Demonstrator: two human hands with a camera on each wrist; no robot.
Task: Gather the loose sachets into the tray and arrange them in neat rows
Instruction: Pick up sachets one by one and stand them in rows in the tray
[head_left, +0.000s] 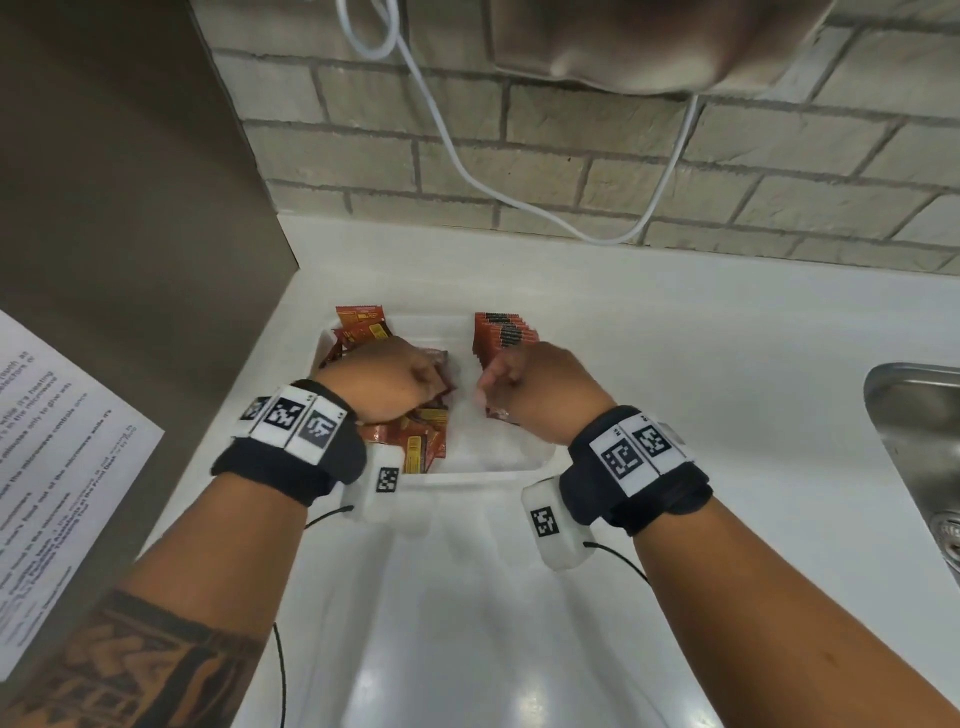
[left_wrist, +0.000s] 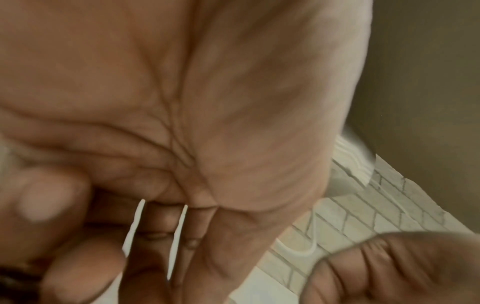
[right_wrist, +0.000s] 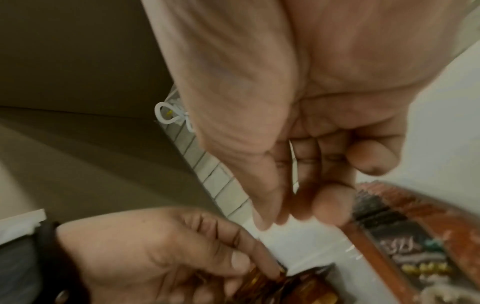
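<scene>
The print on the sachets is too small and blurred for me to read any brand; I can only make out red-orange wrappers with yellow label panels and dark printed bands. The paper notice (head_left: 62, 457) on the brown panel at my left carries lines of black text, of which I can read little more than "microwave".

My left hand (head_left: 387, 382) is down in the left side of the clear tray (head_left: 488, 475), fingers curled, and in the right wrist view its thumb and forefinger pinch a sachet from the loose pile (head_left: 421, 436) lying jumbled there. My right hand (head_left: 535, 387) hangs over the tray's right side with fingers loosely bent. Its fingertips (right_wrist: 330, 203) are just at the near end of the upright row of sachets (head_left: 503, 335), and I cannot tell whether they touch it; the hand holds nothing that I can see.

The tray sits on the white counter (head_left: 675, 364) against the brick wall. The neat row stands along its right side, the loose pile fills its left side, and a bare strip of tray floor lies between. A steel sink (head_left: 919, 441) is at the far right, and a white cable (head_left: 467, 171) hangs across the bricks.
</scene>
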